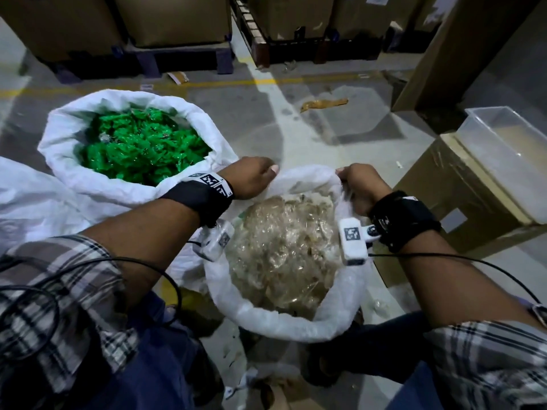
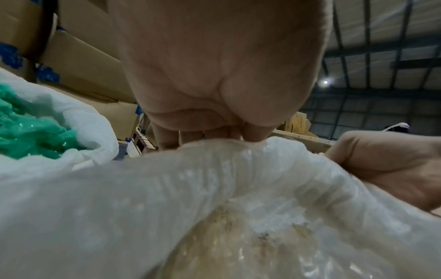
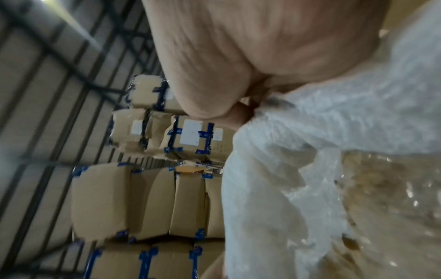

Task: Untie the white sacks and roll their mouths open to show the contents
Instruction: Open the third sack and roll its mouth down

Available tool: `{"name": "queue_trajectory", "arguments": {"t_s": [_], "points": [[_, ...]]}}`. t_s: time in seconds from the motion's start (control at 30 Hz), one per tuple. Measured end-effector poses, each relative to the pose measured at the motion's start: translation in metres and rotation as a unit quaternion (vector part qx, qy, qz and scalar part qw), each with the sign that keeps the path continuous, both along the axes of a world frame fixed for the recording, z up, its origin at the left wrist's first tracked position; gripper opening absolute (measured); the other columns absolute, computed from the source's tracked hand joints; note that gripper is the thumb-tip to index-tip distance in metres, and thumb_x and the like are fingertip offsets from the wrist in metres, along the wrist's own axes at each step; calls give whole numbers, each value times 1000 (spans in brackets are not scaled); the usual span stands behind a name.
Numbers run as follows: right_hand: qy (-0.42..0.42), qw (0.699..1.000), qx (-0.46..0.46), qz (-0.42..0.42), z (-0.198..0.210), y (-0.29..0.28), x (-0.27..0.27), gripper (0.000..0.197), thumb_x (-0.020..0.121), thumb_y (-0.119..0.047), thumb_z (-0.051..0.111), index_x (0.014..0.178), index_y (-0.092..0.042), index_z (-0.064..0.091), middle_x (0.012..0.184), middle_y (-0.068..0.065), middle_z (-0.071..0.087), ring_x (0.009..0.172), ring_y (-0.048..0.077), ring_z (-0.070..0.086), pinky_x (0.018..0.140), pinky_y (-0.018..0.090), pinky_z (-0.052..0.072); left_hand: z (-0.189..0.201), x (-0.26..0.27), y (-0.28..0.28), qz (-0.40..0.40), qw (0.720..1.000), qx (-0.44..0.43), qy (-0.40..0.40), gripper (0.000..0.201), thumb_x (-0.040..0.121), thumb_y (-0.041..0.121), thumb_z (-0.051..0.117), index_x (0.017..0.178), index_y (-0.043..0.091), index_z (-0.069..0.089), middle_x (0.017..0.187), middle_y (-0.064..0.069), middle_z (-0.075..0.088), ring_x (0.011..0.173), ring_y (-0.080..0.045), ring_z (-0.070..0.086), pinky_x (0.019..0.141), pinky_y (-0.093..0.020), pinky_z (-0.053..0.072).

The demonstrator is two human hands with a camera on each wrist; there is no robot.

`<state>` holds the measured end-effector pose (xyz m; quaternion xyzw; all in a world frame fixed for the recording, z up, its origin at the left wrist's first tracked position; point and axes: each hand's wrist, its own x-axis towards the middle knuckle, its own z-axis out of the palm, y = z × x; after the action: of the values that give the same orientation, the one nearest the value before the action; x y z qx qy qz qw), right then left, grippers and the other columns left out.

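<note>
A white sack (image 1: pixel 284 321) stands in front of me on the floor, its mouth open over clear crinkled wrappers of a beige colour (image 1: pixel 281 250). My left hand (image 1: pixel 254 176) grips the far rim of this sack (image 2: pixel 214 169) on the left, fingers curled over the edge. My right hand (image 1: pixel 358 184) grips the far rim (image 3: pixel 310 132) on the right, bunching the fabric and a thin clear liner. To the left stands a second white sack (image 1: pixel 74 161) with its mouth rolled down, full of green wrappers (image 1: pixel 142 146).
More white sack fabric (image 1: pixel 26 202) lies at the far left. A taped cardboard box (image 1: pixel 461 208) with a clear plastic tub (image 1: pixel 509 149) on it stands to the right. Pallets with large cartons (image 1: pixel 177 22) line the back. A brown scrap (image 1: pixel 322 103) lies on the concrete floor.
</note>
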<state>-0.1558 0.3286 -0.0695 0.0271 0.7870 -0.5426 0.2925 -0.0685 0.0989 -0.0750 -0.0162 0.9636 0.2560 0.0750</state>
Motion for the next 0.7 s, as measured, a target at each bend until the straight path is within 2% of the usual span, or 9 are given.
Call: {"name": "queue_trajectory", "arguments": {"t_s": [0.07,0.1,0.2,0.27,0.4,0.47,0.53,0.6,0.7], "points": [[-121,987,-88,-50,-1,-1,5,31,94,-1,32,96,0,64,87,17,62,67,28,63,67,33,56,0,1,5,0,1000,11,-5,37,108,32,38,91,6,57,92,-14,63,90,-31,59,76,-35,39],[-138,985,-86,-59,-2,-1,5,36,95,-1,30,105,0,64,92,18,65,64,29,64,66,31,54,-1,0,6,5,1000,28,-6,37,107,35,40,96,6,59,95,-12,64,92,-30,59,78,-35,41],[-97,989,-43,-103,-10,-3,3,41,97,-4,31,126,-5,60,103,21,58,80,32,53,75,39,43,0,4,6,31,995,91,-22,59,100,54,48,146,18,40,111,-7,67,102,-24,62,95,-33,46],[-25,994,2,-109,-12,-8,4,39,96,-2,34,122,-1,63,101,16,51,88,28,47,77,38,35,0,6,6,-2,997,73,1,73,95,59,55,151,23,25,109,-5,67,95,-21,62,89,-30,46],[88,993,62,-40,-13,-13,4,26,96,-2,40,96,-11,64,81,19,56,76,26,54,66,35,41,-7,4,4,-17,999,-27,31,41,101,37,54,135,16,48,120,-12,68,108,-32,62,87,-32,45],[195,967,161,16,-7,-13,6,12,95,-12,50,100,-13,61,102,16,59,90,26,57,80,35,47,-9,1,2,28,999,0,26,40,102,32,53,136,12,46,109,-14,70,106,-33,63,86,-35,46],[310,908,277,57,3,-11,15,24,95,-26,55,116,-13,57,124,15,53,110,34,55,97,41,46,-9,0,-1,91,994,56,29,43,102,31,55,137,10,43,90,-7,67,94,-27,62,79,-31,41],[389,840,369,81,11,-9,27,40,95,-41,54,123,-13,54,130,17,50,118,41,51,98,50,44,-9,-4,-6,165,979,113,24,45,100,31,57,137,10,43,82,1,61,89,-23,60,76,-27,38],[293,823,465,143,12,1,39,65,94,-58,48,136,-9,47,140,21,45,129,44,43,102,52,39,-8,-11,-14,238,951,197,-16,29,97,22,57,124,9,54,111,-11,67,106,-30,63,88,-33,48]]}}
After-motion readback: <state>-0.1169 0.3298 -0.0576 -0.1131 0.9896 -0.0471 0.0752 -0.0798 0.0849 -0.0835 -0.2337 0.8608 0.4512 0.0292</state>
